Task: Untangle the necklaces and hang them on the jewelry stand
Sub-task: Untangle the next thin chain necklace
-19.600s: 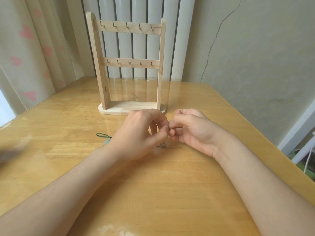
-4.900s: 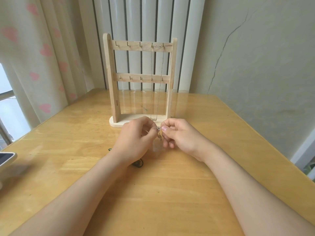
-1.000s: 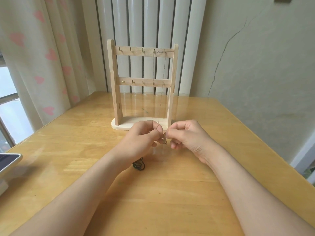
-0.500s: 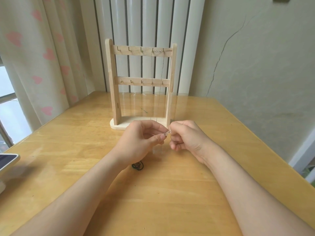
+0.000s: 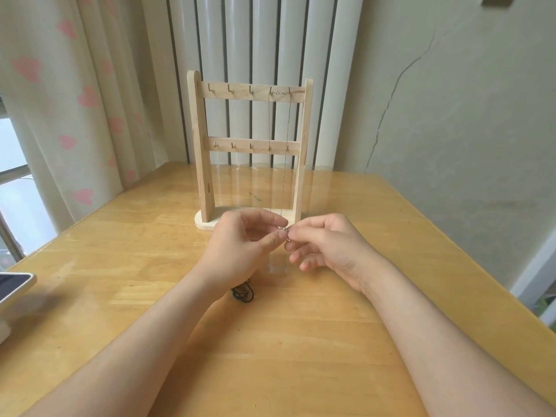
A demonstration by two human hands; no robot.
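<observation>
At ctr frame, just in front of the jewelry stand [image 5: 198, 145], both hands meet above the bench [image 5: 301, 341]. L hand [image 5: 240, 245] and R hand [image 5: 325, 245] each keep a narrow grip, thumb and forefinger tips pinching a small silver piece [image 5: 283, 233] between them. The R hand's other fingers curl loosely below. The piece is too small to tell clasp from pendant. It may belong to the chain hanging right above it or to a separate one.

Done: one silver necklace [image 5: 268, 121] is up on the stand, upper ctr of frame. It is draped across the two right-most hooks of the top rail [image 5: 240, 93], w/ both strands dropping straight past the lower rail [image 5: 240, 145] toward the stand's base, just behind the fingertips. The other three top hooks [image 5: 230, 88] look bare.

Left: a dark cord necklace [image 5: 242, 293] lies bunched on the bench a bit below ctr, partly hidden by the L wrist, not hung and prob. in need of loosening.

So roughly one piece is up and at least one is to go. Judged stage: fine work on the silver piece, e.g. freeing a snag or working a clasp.

At the far left edge, the corner of a phone or tablet [image 5: 15, 285] sits on the bench, well apart from the work.
</observation>
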